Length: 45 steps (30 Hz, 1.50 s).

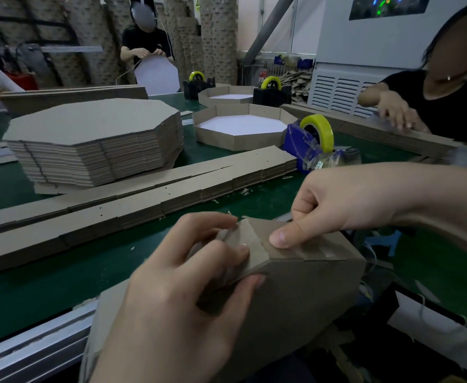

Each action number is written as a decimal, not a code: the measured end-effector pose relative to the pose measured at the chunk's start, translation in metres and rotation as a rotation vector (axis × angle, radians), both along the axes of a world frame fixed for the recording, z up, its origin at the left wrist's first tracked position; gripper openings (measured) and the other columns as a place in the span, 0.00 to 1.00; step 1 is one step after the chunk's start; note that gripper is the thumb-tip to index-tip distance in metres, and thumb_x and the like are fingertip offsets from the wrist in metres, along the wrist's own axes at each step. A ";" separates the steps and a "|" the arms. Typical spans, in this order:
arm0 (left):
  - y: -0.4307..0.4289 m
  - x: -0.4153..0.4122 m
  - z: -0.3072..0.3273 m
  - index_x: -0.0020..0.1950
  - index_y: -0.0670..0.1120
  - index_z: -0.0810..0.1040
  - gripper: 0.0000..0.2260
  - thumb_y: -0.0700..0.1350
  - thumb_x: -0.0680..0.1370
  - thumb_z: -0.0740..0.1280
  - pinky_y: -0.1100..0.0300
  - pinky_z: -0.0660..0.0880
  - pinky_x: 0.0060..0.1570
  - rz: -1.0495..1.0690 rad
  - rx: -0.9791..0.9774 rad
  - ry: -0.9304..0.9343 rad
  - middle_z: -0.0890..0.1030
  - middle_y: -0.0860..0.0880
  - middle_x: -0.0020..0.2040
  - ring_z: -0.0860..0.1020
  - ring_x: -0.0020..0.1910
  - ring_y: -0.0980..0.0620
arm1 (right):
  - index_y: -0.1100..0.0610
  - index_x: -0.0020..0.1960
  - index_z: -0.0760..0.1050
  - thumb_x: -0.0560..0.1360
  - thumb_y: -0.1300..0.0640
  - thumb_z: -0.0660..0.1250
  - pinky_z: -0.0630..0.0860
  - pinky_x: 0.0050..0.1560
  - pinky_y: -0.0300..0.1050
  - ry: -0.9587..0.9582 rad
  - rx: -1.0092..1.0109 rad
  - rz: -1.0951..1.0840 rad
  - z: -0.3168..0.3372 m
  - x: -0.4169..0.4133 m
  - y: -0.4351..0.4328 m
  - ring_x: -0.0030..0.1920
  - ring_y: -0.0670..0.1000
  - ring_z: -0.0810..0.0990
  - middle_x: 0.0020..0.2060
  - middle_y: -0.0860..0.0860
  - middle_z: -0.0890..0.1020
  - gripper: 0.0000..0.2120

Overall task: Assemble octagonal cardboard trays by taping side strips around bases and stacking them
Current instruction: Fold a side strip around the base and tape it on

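Green-topped workbench [47, 294], with a half-built tray tipped on edge at your 6 o'clock.
Your left hand [177, 294] curls round a corner of the tray [295, 299], fingers on the side wall and thumb on the brown underside of the base. Your right hand [337, 205], at 1 o'clock from it, pinches the same wall: the thumb lies flat on a clear tape strip [309, 248] and the fingers fold behind the rim. Expect this corrugated board to be light, stiff across its panels and quick to crease at the scored folds. Hold it close to the corners where wall meets base, and rub the slick tape down firmly. Spare octagonal bases [94, 139] are stacked at 10 o'clock, flat side strips [144, 194] lie at 11, and the blue tape dispenser [309, 142] stands at 1.
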<state>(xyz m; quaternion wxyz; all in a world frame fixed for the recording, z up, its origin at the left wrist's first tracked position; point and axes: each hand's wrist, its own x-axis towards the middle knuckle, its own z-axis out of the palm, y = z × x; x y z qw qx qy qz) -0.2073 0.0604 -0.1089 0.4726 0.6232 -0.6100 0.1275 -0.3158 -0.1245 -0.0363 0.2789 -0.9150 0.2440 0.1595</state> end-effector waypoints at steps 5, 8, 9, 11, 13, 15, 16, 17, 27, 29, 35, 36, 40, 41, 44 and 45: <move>-0.001 0.004 -0.004 0.35 0.46 0.77 0.10 0.52 0.69 0.72 0.65 0.75 0.41 0.050 0.063 -0.047 0.79 0.54 0.54 0.79 0.47 0.59 | 0.49 0.30 0.72 0.50 0.25 0.66 0.68 0.34 0.38 -0.065 -0.042 0.011 -0.004 -0.008 -0.011 0.28 0.43 0.69 0.26 0.44 0.71 0.27; -0.003 0.002 -0.003 0.38 0.46 0.77 0.10 0.52 0.70 0.70 0.65 0.74 0.42 0.022 0.089 -0.027 0.77 0.54 0.56 0.78 0.47 0.60 | 0.43 0.32 0.75 0.54 0.27 0.70 0.69 0.31 0.34 -0.221 0.041 0.019 -0.006 -0.010 -0.014 0.29 0.41 0.71 0.28 0.43 0.75 0.21; -0.003 0.003 -0.003 0.42 0.47 0.79 0.09 0.52 0.70 0.69 0.66 0.73 0.43 0.020 0.102 -0.053 0.76 0.53 0.59 0.78 0.48 0.61 | 0.42 0.33 0.75 0.54 0.27 0.70 0.69 0.30 0.31 -0.233 0.062 0.027 -0.008 -0.010 -0.014 0.29 0.40 0.72 0.28 0.42 0.76 0.21; -0.004 0.005 -0.004 0.53 0.51 0.82 0.13 0.53 0.72 0.67 0.63 0.74 0.47 0.007 0.133 -0.092 0.74 0.51 0.63 0.77 0.51 0.59 | 0.42 0.34 0.77 0.54 0.26 0.71 0.69 0.31 0.29 -0.227 0.077 0.031 -0.015 -0.009 -0.016 0.30 0.39 0.73 0.30 0.42 0.78 0.21; -0.005 0.005 -0.005 0.58 0.54 0.82 0.15 0.54 0.74 0.64 0.59 0.74 0.51 0.005 0.147 -0.113 0.74 0.52 0.64 0.77 0.52 0.55 | 0.46 0.33 0.77 0.58 0.30 0.72 0.69 0.30 0.34 -0.272 0.123 -0.066 -0.020 -0.011 -0.029 0.29 0.43 0.72 0.28 0.44 0.76 0.20; -0.006 0.003 -0.005 0.58 0.55 0.81 0.15 0.55 0.74 0.63 0.58 0.75 0.51 0.035 0.147 -0.128 0.75 0.53 0.63 0.78 0.53 0.53 | 0.50 0.32 0.76 0.63 0.36 0.73 0.67 0.29 0.37 -0.460 0.181 -0.297 -0.021 -0.015 -0.058 0.26 0.46 0.69 0.26 0.46 0.72 0.17; -0.006 0.002 -0.004 0.58 0.56 0.81 0.15 0.55 0.74 0.63 0.57 0.77 0.49 0.046 0.150 -0.129 0.76 0.53 0.62 0.78 0.53 0.52 | 0.51 0.34 0.77 0.67 0.40 0.73 0.67 0.29 0.39 -0.595 0.164 -0.446 -0.023 -0.017 -0.078 0.26 0.46 0.68 0.26 0.46 0.73 0.15; -0.006 0.001 -0.003 0.58 0.56 0.81 0.15 0.55 0.74 0.63 0.56 0.79 0.47 0.061 0.153 -0.133 0.76 0.54 0.61 0.79 0.53 0.52 | 0.53 0.37 0.77 0.71 0.44 0.72 0.68 0.31 0.41 -0.715 0.093 -0.601 -0.025 -0.019 -0.100 0.27 0.47 0.70 0.28 0.47 0.75 0.13; -0.012 -0.001 -0.001 0.62 0.55 0.80 0.20 0.57 0.73 0.62 0.60 0.76 0.47 0.122 0.210 -0.147 0.78 0.53 0.58 0.78 0.52 0.54 | 0.54 0.51 0.79 0.77 0.44 0.63 0.66 0.31 0.42 -0.581 -0.068 -1.007 -0.068 -0.025 -0.215 0.32 0.51 0.69 0.38 0.55 0.73 0.14; -0.013 0.000 -0.001 0.63 0.53 0.79 0.21 0.57 0.73 0.62 0.64 0.74 0.47 0.123 0.222 -0.165 0.78 0.54 0.56 0.77 0.51 0.54 | 0.53 0.47 0.79 0.74 0.44 0.67 0.65 0.31 0.41 -0.605 -0.008 -1.028 -0.067 -0.024 -0.218 0.31 0.50 0.67 0.35 0.53 0.71 0.13; -0.016 0.002 -0.003 0.62 0.52 0.80 0.20 0.57 0.72 0.63 0.61 0.74 0.47 0.109 0.191 -0.159 0.77 0.54 0.54 0.77 0.50 0.53 | 0.55 0.44 0.80 0.69 0.55 0.72 0.63 0.29 0.38 -0.718 0.243 -1.098 -0.062 -0.030 -0.220 0.28 0.44 0.61 0.37 0.48 0.77 0.05; -0.016 0.002 -0.003 0.62 0.53 0.80 0.20 0.57 0.72 0.63 0.61 0.76 0.47 0.107 0.190 -0.157 0.77 0.54 0.54 0.77 0.51 0.53 | 0.55 0.43 0.80 0.70 0.56 0.72 0.65 0.30 0.37 -0.721 0.275 -1.110 -0.061 -0.029 -0.220 0.28 0.44 0.62 0.37 0.48 0.78 0.03; -0.018 0.001 -0.001 0.62 0.54 0.80 0.21 0.58 0.72 0.62 0.57 0.76 0.48 0.106 0.190 -0.160 0.77 0.54 0.54 0.76 0.52 0.54 | 0.53 0.36 0.78 0.71 0.58 0.70 0.69 0.36 0.41 -0.805 0.395 -1.201 -0.055 -0.023 -0.218 0.31 0.43 0.65 0.35 0.46 0.76 0.05; -0.019 0.001 -0.001 0.62 0.53 0.80 0.21 0.58 0.72 0.62 0.57 0.76 0.47 0.104 0.189 -0.160 0.77 0.54 0.54 0.76 0.52 0.53 | 0.54 0.37 0.78 0.70 0.58 0.70 0.70 0.38 0.42 -0.847 0.413 -1.218 -0.055 -0.022 -0.217 0.32 0.44 0.66 0.35 0.46 0.75 0.04; -0.019 0.003 -0.002 0.61 0.52 0.80 0.21 0.57 0.72 0.63 0.56 0.76 0.47 0.096 0.173 -0.150 0.78 0.54 0.53 0.76 0.52 0.52 | 0.55 0.37 0.77 0.68 0.60 0.69 0.71 0.41 0.44 -1.045 0.468 -1.199 -0.064 -0.027 -0.210 0.32 0.44 0.69 0.34 0.47 0.76 0.02; -0.018 0.004 -0.002 0.61 0.52 0.80 0.20 0.57 0.72 0.63 0.57 0.76 0.48 0.097 0.168 -0.143 0.78 0.54 0.53 0.76 0.52 0.53 | 0.56 0.35 0.76 0.68 0.61 0.68 0.71 0.43 0.45 -1.124 0.497 -1.171 -0.069 -0.031 -0.207 0.31 0.45 0.70 0.32 0.47 0.76 0.04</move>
